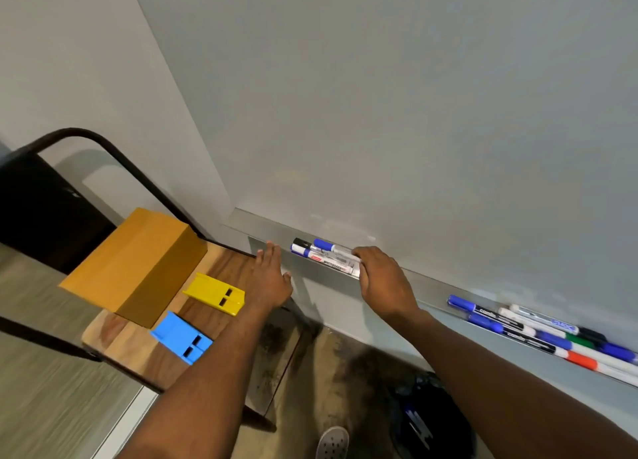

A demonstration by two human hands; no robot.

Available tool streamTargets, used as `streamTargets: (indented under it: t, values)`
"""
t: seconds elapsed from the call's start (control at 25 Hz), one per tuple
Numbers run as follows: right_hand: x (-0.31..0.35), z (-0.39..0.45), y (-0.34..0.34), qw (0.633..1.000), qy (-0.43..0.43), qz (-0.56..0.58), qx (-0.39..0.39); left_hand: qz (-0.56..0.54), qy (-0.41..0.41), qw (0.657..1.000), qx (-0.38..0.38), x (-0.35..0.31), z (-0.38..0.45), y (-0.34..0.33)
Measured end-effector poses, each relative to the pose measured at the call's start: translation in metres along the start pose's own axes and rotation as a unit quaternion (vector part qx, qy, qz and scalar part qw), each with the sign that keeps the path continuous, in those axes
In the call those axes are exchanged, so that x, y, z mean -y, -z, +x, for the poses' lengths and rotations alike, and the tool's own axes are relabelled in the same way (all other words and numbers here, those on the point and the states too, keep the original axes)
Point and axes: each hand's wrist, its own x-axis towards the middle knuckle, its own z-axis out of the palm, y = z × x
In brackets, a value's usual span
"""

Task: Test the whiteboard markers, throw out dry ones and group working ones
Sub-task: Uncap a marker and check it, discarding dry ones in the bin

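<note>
**A:** From the head camera, where do we stand with the markers?

**B:** We have a small bunch of markers lying in the tray under the whiteboard. Their long axis runs along the tray, caps toward our left, the other ends toward our right. Our right hand is at those right ends, with the fingers curled over them; we judge that it grips the bunch, though the fingertips are hidden behind the markers.

**A:** And the left hand?

**B:** Our left hand is flat, fingers straight and a little apart, holding nothing. It is just beside the cap end of the bunch, near the left end of the tray, not touching the markers as far as we can see.

**A:** So which hand is nearer?

**B:** The right one is already on them. The left is free to take the cap end, so we think the next move is lifting or sliding the bunch along its own axis.

**A:** Other markers?

**B:** A second group of markers lies well apart, far to our right in the same tray. On the desk to our left are a cardboard box, a yellow holder and a blue holder.
</note>
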Motion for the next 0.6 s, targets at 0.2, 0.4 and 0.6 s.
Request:
streamTargets:
  t: [0.2, 0.4, 0.6]
  values:
    - [0.007, 0.041, -0.028, 0.999, 0.031, -0.039, 0.019, 0.070, -0.026, 0.997, -0.017, 0.016, 0.008, 0.000]
    - [0.005, 0.055, -0.050, 0.987, 0.076, -0.143, 0.016, 0.054, -0.019, 0.998, 0.002, 0.019, 0.010, -0.002]
    - [-0.014, 0.021, -0.058, 0.972, 0.117, -0.149, -0.140, 0.048, -0.021, 0.999, -0.001, 0.024, 0.011, -0.004]
